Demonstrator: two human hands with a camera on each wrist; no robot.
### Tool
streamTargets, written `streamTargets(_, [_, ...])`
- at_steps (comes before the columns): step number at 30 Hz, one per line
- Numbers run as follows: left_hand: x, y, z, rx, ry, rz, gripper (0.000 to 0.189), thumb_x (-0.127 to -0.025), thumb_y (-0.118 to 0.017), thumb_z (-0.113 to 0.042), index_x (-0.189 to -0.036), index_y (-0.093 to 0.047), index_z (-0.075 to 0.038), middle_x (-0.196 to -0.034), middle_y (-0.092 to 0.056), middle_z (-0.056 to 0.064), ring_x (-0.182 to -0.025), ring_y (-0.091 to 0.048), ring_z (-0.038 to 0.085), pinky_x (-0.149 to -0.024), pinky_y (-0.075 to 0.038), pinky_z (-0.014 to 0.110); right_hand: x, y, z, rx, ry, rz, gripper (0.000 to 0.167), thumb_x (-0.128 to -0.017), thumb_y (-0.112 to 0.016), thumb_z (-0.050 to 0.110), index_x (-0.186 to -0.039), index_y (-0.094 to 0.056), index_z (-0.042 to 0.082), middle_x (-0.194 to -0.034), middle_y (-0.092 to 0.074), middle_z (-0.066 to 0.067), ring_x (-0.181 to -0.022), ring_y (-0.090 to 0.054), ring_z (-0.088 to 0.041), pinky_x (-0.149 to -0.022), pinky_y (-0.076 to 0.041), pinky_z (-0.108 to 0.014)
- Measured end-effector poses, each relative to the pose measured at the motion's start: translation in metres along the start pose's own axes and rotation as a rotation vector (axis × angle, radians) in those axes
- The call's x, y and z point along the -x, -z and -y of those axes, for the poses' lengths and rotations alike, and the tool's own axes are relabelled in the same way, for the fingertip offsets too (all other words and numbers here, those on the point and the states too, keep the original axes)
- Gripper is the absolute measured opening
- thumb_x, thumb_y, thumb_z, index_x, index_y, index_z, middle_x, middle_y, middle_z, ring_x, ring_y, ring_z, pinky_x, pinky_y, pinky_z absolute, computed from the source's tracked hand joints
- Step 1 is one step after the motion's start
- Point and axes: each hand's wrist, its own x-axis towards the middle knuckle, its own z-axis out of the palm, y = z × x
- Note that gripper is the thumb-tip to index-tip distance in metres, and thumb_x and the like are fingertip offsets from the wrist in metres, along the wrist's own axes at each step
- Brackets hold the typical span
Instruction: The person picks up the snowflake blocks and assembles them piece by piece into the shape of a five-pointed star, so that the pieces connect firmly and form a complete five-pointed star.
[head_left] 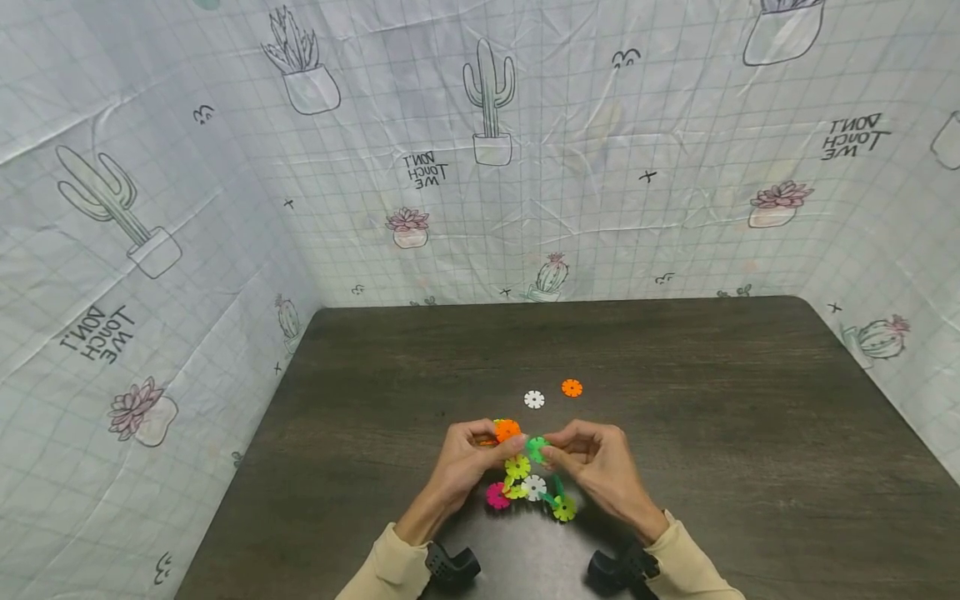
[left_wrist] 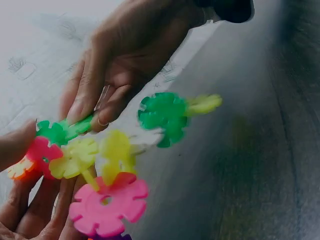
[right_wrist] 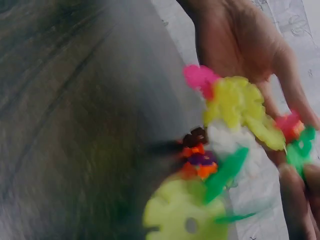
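Observation:
Notched plastic flower discs are slotted together into a branching chain. My left hand (head_left: 459,467) grips one end of it, by an orange disc (head_left: 507,430). A green disc (head_left: 537,450) is pinched between thumb and fingers of my right hand (head_left: 603,473). In the left wrist view more green shows at those fingertips, right against a small pink disc (left_wrist: 44,154). The rest of the chain hangs below the hands: a yellow disc (head_left: 517,467), a white disc (head_left: 533,487), a pink disc (head_left: 497,496) and a yellow-green disc (head_left: 564,508).
Beyond the hands, a loose white disc (head_left: 534,399) and a loose orange disc (head_left: 572,387) lie on the dark wooden table (head_left: 675,375). A cactus-printed cloth (head_left: 562,192) stands around its back and sides. Both wrists wear black camera mounts (head_left: 453,567).

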Motion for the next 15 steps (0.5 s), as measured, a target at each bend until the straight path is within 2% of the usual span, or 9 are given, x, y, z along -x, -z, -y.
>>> streamTargets(7, [0.0010,-0.0002,-0.0015,0.002,-0.006,0.013,0.019,-0.093,-0.080,-0.017,-0.094,-0.071,-0.001,-0.088,-0.078,-0.001,-0.073,-0.071,0.009,-0.070,-0.062,0.026,0.0007,-0.0018,0.0029,0.043,0.010,-0.021,0.009,-0.092,-0.079,0.007,-0.098,-0.077,0.001,-0.092,-0.080,-0.019,-0.070,-0.079,-0.031,-0.065,-0.065,-0.044])
streamTargets(12, [-0.0001,-0.0002,-0.0021,-0.068,-0.018,0.012,0.023,-0.097,-0.076,-0.023,-0.098,-0.066,-0.002,-0.091,-0.077,0.005,-0.070,-0.069,0.008,-0.071,-0.061,0.026,-0.0016,-0.0001,0.0036,0.081,-0.010,-0.026,0.013,-0.093,-0.079,0.012,-0.104,-0.078,0.005,-0.093,-0.081,-0.016,-0.073,-0.079,-0.030,-0.070,-0.065,-0.041])
streamTargets(15, [-0.0018,-0.0019,-0.0027,-0.111,-0.027,0.018,0.026,-0.098,-0.075,-0.025,-0.105,-0.066,-0.002,-0.088,-0.076,0.005,-0.069,-0.067,0.008,-0.070,-0.060,0.027,-0.0025,0.0026,0.0050,0.087,-0.027,-0.015,0.016,-0.095,-0.077,0.013,-0.108,-0.078,0.006,-0.097,-0.081,-0.015,-0.077,-0.080,-0.031,-0.073,-0.065,-0.040])
